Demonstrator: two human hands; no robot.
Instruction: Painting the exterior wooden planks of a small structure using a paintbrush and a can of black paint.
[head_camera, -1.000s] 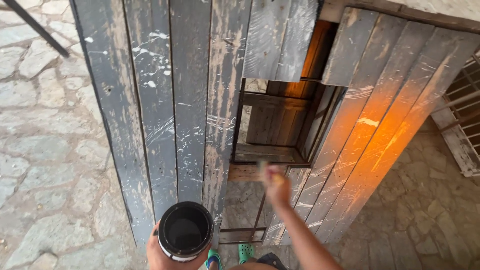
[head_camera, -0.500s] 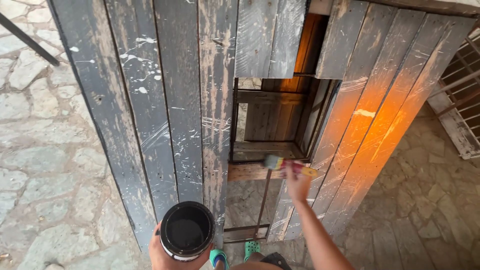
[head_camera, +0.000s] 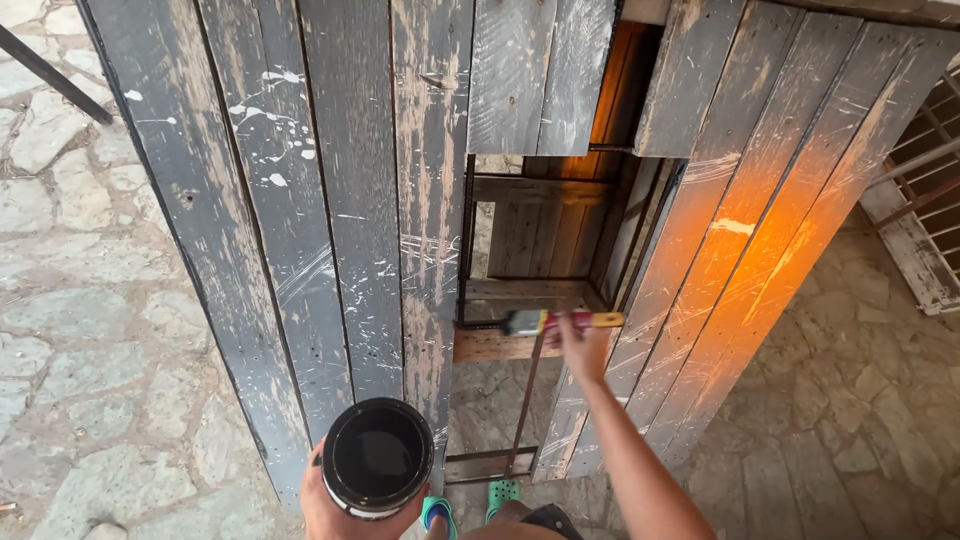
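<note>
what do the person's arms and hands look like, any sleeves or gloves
Both are bare: no gloves or sleeves show. The right hand leads into a long, slim forearm, uncovered to the frame edge. Only the fingers and wrist of the left hand show. No watch or rings are visible.

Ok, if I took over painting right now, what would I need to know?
Left hand holds the open black paint can, low in front of the grey planks.
Right hand holds the paintbrush sideways, bristles at the bare wood ledge below the opening.
Done: the planks left of the opening look dark, though scuffed and worn.
Left: the ledge is unpainted; the right-hand planks show bare and orange patches.
</note>
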